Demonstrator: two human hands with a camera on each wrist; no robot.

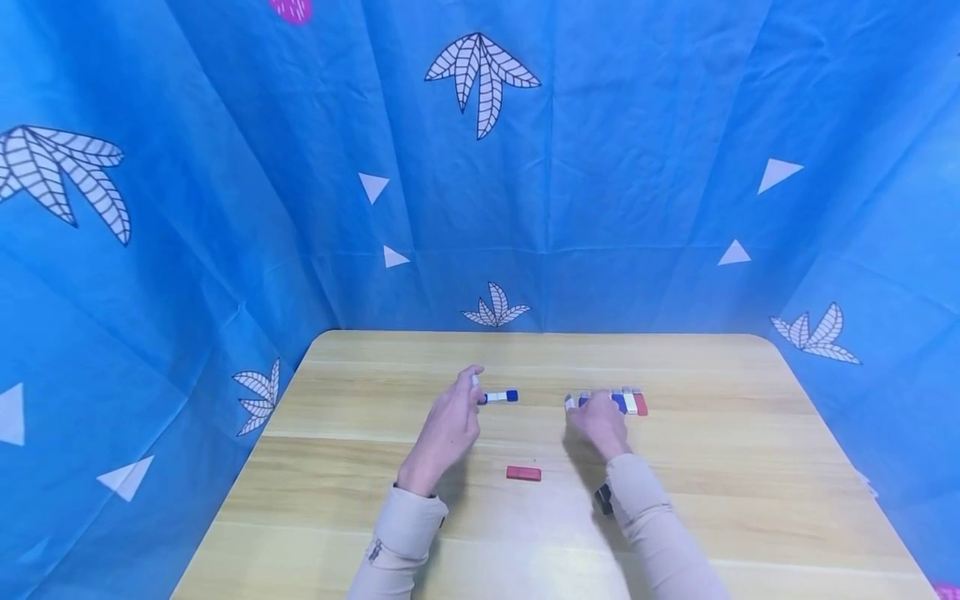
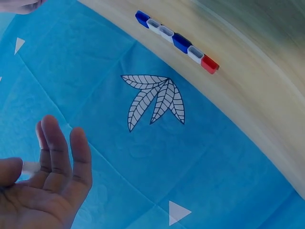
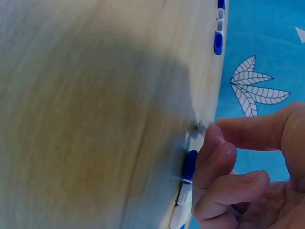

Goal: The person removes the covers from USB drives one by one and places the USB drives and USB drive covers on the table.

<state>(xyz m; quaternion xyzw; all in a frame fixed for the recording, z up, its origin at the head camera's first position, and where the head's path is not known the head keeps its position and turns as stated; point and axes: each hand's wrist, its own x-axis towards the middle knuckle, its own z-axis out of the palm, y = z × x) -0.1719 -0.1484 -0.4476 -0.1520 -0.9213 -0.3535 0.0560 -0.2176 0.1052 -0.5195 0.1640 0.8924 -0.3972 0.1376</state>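
My left hand [image 1: 447,423] is raised over the left part of the table. Its thumb and forefinger pinch a small white block [image 1: 475,380], blurred in the left wrist view; the other fingers stand extended. Just right of it lies a short row of blue and white blocks [image 1: 497,397]. My right hand [image 1: 602,421] pinches another small white block [image 1: 570,403] between thumb and forefinger, at the left end of a second row. That row, partly hidden by the hand, has blue, white and red blocks [image 2: 181,43] side by side, with greyish ends in the head view.
A red bar-shaped piece [image 1: 523,473] lies on the wooden table [image 1: 525,550] between the two forearms. Blue patterned cloth [image 1: 637,167] hangs behind the table and at both sides. A dark wrist camera [image 1: 603,498] is on the right wrist.
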